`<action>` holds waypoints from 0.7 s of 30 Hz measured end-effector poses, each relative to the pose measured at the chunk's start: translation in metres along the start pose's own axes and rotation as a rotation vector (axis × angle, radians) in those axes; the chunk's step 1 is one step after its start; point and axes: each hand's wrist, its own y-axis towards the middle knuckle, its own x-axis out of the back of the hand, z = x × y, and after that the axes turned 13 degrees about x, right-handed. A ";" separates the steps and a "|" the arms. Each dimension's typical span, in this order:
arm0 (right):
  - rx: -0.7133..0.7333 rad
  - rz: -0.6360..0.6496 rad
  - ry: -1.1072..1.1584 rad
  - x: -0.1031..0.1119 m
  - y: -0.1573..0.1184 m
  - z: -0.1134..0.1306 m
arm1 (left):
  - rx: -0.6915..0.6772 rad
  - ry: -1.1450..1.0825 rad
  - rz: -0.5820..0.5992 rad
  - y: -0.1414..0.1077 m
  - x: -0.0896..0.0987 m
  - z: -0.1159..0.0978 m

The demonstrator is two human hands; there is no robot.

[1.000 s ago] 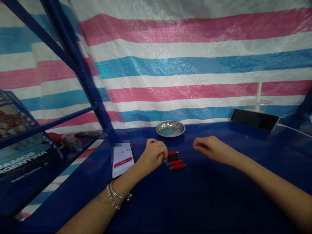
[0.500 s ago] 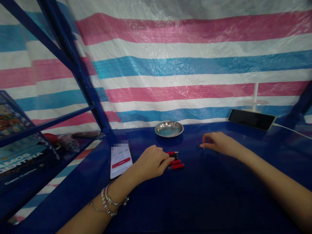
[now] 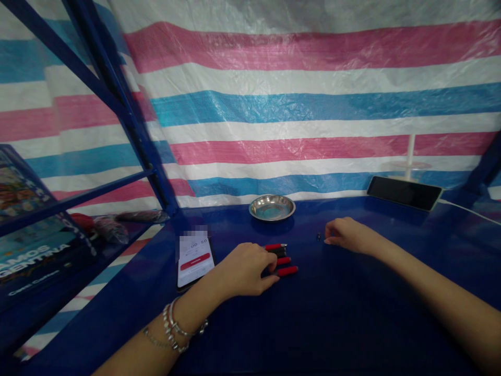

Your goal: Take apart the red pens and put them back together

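Several red and black pens lie side by side on the blue table (image 3: 336,313), among them a red pen (image 3: 287,270) nearest to me. My left hand (image 3: 250,269) rests at their left ends, thumb and forefinger apart around the nearest red pen's end; whether it grips the pen is hard to see. To the right, my right hand (image 3: 343,235) is low over the table with its fingers curled together; what they hold, if anything, is hidden. Just left of its fingertips lies a tiny dark shiny object (image 3: 318,236), too small to name.
A round metal dish (image 3: 272,208) stands at the back. A phone with a lit timer (image 3: 195,258) lies left of my left hand. At the back right a dark-screened device (image 3: 405,192) has a white cable. A blue metal frame (image 3: 151,172) rises at the left.
My left hand has moved slightly toward me, its thumb lower and farther from the forefinger. The nearest pen has shifted slightly. My right hand has drawn a little right, away from the tiny object.
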 end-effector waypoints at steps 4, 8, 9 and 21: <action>0.123 -0.060 0.316 0.004 0.000 0.015 | 0.004 0.036 -0.024 0.000 -0.002 -0.003; 0.229 -0.088 0.791 0.001 0.001 0.040 | 0.041 0.046 -0.157 0.000 -0.005 -0.004; 0.245 -0.092 0.862 -0.001 0.001 0.045 | 0.050 0.043 -0.178 0.001 -0.005 -0.004; 0.258 -0.203 1.034 -0.004 -0.002 0.062 | 0.060 0.001 -0.198 0.002 -0.005 -0.003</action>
